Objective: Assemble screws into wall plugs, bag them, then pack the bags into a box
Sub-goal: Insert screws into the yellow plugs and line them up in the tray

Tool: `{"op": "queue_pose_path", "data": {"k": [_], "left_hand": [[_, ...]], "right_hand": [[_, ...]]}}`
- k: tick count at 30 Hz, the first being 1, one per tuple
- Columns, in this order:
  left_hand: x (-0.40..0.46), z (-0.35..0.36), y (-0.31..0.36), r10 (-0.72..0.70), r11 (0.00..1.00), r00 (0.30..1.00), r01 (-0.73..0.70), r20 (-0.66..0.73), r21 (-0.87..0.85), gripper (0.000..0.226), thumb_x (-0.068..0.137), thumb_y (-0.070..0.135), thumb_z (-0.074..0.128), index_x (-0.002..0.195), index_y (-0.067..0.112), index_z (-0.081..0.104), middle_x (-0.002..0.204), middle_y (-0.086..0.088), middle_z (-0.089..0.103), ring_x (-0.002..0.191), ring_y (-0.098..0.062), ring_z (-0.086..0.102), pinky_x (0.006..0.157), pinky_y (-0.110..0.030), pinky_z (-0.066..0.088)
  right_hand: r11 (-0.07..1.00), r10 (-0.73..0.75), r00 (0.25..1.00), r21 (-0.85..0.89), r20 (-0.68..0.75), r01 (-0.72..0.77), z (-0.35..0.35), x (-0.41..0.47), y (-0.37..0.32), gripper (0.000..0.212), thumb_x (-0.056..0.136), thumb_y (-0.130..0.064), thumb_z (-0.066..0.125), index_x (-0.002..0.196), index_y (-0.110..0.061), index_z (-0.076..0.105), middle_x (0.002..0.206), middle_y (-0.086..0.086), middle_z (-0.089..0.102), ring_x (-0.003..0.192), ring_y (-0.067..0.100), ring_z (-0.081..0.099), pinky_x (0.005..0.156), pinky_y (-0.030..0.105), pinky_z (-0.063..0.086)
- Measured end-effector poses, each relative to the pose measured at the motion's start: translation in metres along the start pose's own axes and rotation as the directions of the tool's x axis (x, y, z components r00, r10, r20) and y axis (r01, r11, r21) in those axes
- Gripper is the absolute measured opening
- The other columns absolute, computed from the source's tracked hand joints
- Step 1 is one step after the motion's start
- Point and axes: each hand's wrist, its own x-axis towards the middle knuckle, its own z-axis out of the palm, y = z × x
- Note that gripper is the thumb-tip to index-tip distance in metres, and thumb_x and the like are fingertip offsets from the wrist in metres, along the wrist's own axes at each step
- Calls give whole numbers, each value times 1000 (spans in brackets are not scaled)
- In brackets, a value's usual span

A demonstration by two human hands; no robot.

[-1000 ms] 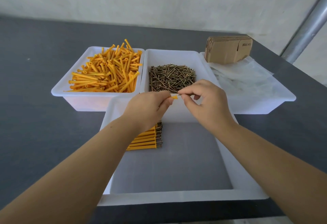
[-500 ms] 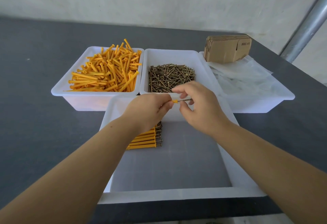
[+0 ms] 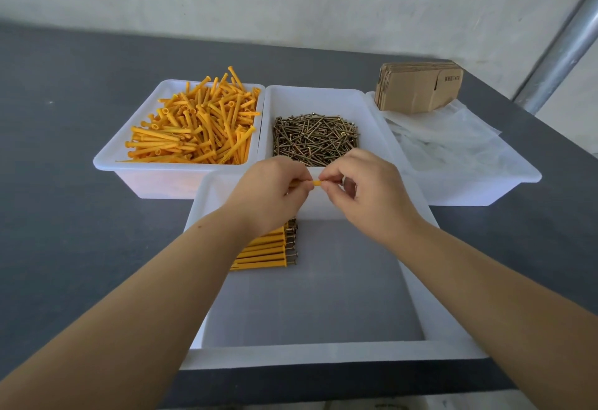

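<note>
My left hand (image 3: 270, 194) grips an orange wall plug (image 3: 314, 184); only its end shows between the hands. My right hand (image 3: 365, 189) pinches at that end, where the screw sits, and the screw itself is hidden by the fingers. Both hands hover over the far end of the near white tray (image 3: 323, 353). A row of several assembled plugs with screws (image 3: 265, 252) lies in this tray, partly under my left forearm. Behind stand a tray of loose orange plugs (image 3: 194, 128) and a tray of loose screws (image 3: 315, 139).
A third white tray (image 3: 504, 183) at the right holds clear plastic bags (image 3: 446, 137). A stack of flat cardboard boxes (image 3: 419, 86) leans at its far end. All rest on a dark grey table (image 3: 64, 215); a metal pole (image 3: 559, 53) rises at the right.
The screw shaft seen between my hands half a second ago has gone out of sight into the plug. My right fingers have closed up to my left hand.
</note>
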Motion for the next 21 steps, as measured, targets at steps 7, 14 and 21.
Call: {"op": "queue_pose_path", "data": {"k": [7,14,21], "left_hand": [[1,-15,-3,-10,998,946,28,-325,51,10,90,15,65,92,9,73,93,-6,60,84,-17,55,67,-29,42],[5,-26,-31,-442,800,782,565,-440,202,27,97,26,51,120,20,63,134,-8,51,128,-33,41,101,-51,36],[10,-22,-38,-673,632,726,662,-139,402,46,102,51,24,132,35,56,160,-5,24,146,-42,6,111,-68,7]], "right_hand": [[1000,9,991,-26,134,-6,2,7,-6,7,85,-5,71,92,-8,72,86,0,59,71,7,52,68,24,45],[956,-133,900,-186,415,227,28,27,-25,10,92,-11,58,94,-9,66,93,5,57,86,25,56,75,42,47],[835,-111,811,-388,575,390,56,27,-28,17,100,-21,46,109,-13,58,107,6,56,93,30,59,72,43,49]]}}
